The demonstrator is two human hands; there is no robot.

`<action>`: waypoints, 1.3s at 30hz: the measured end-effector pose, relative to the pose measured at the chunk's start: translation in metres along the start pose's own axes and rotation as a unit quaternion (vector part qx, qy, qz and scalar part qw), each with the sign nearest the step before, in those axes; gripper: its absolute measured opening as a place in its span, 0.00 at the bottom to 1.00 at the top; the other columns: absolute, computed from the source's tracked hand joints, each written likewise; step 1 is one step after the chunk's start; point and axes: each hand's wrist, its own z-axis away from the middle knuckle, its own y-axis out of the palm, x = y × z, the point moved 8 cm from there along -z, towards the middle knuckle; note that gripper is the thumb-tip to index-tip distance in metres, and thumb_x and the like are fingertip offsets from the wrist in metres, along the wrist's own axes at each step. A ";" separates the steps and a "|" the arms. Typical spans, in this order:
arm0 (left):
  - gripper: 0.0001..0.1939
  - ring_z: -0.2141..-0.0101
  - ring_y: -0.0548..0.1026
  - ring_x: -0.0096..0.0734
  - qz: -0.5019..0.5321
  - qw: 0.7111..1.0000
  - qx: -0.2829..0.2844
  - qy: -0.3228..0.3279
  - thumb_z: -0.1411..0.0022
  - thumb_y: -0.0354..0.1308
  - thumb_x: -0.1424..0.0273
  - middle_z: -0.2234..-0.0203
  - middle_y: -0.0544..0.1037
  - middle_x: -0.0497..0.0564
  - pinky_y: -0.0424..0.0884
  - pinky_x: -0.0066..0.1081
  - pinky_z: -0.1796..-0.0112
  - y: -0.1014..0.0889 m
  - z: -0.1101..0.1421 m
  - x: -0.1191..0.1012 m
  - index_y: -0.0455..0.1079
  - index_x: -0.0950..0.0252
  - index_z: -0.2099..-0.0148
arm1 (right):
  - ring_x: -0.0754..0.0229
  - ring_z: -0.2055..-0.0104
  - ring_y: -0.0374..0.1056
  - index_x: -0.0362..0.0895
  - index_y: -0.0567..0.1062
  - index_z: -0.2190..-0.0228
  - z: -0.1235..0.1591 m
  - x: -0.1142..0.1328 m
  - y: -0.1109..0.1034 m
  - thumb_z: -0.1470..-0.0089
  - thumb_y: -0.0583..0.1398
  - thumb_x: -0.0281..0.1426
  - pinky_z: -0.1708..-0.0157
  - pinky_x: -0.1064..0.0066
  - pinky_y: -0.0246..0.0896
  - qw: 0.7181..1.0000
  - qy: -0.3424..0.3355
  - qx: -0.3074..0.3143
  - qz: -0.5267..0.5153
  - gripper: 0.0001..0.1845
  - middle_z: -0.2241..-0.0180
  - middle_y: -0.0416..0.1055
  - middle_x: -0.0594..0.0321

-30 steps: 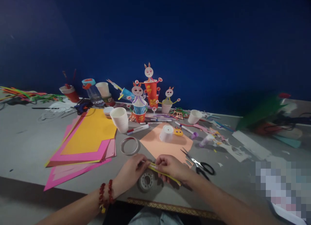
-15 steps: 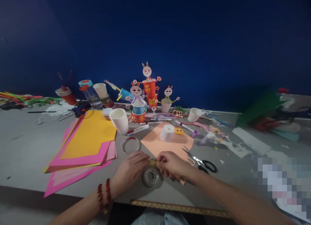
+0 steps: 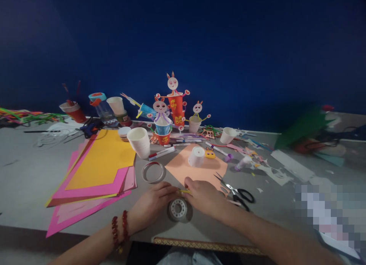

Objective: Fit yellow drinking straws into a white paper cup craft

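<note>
Close together near the front of the table, both my hands are closed on a thin yellow pipe cleaner (image 3: 183,191). My left hand (image 3: 157,198) pinches one end, its fingers bent over it. From the other side my right hand (image 3: 204,196) grips it between thumb and fingers, and most of its length is hidden. Just below the fingers lies a small white tape spool (image 3: 178,209). Beyond them, an upside-down white paper cup (image 3: 196,156) stands on an orange paper sheet (image 3: 178,164), beside a yellow paper animal head (image 3: 210,153).
Black-handled scissors (image 3: 237,192) lie right of my right hand. A tape ring (image 3: 153,172) and an upright stack of white cups (image 3: 139,143) are to the left, beside layered coloured paper (image 3: 100,158). Rabbit-faced cup figures (image 3: 175,101) stand at the back. A glue stick (image 3: 243,163) lies right.
My right hand has turned slightly and its fingers have closed in. Less of the yellow pipe cleaner shows, and the view has shifted a little.
</note>
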 end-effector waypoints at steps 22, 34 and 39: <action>0.20 0.49 0.72 0.40 0.066 0.997 0.014 -0.038 0.36 0.50 0.79 0.48 0.76 0.54 0.70 0.39 0.47 0.003 0.005 0.009 0.71 0.61 0.45 | 0.51 0.51 0.66 0.44 0.74 0.62 0.039 0.038 0.026 0.42 0.64 0.35 0.55 0.63 0.62 0.933 -0.332 -0.024 0.135 0.09 0.52 0.71 0.55; 0.17 0.54 0.72 0.40 0.040 0.998 0.029 -0.027 0.33 0.48 0.78 0.49 0.77 0.54 0.70 0.38 0.53 0.005 0.001 0.006 0.74 0.61 0.50 | 0.64 0.72 0.57 0.46 0.67 0.72 0.002 0.002 0.009 0.55 0.69 0.31 0.73 0.76 0.49 0.958 -0.124 -0.018 -0.257 0.15 0.74 0.61 0.72; 0.21 0.53 0.72 0.42 0.003 0.999 0.033 -0.011 0.36 0.48 0.81 0.51 0.79 0.54 0.70 0.39 0.52 0.008 0.002 0.005 0.72 0.62 0.46 | 0.64 0.70 0.59 0.45 0.66 0.72 -0.008 0.000 0.001 0.58 0.59 0.19 0.70 0.75 0.52 0.943 -0.163 -0.109 -0.267 0.11 0.69 0.63 0.69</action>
